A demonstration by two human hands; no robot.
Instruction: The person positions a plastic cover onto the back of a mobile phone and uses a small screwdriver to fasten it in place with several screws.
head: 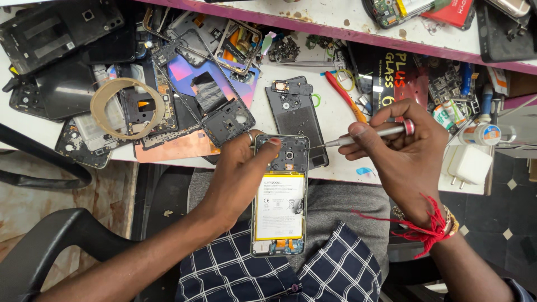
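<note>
Both forearms come up from the bottom edge and meet over the lap, just in front of the desk (335,120) edge. The left hand (238,173) is bent at the wrist and cups the left side of an opened phone (278,196), its fingers curled round the frame, one fingertip pressed on the top edge; a ring shows on one finger. The phone lies back-off and face down over the lap, its upper end reaching the desk edge, the battery (279,206) bare. The right hand (400,151), a red thread (428,226) at its wrist, is closed in a pinch on a screwdriver (366,134), which lies nearly level with its tip at the phone's upper right corner. The tip itself is too thin to make out where it sits. Both elbows are cut off. On the desk, a loose phone back (296,114) lies just beyond, beside a heap of frames (212,95) whose parts overlap.
</note>
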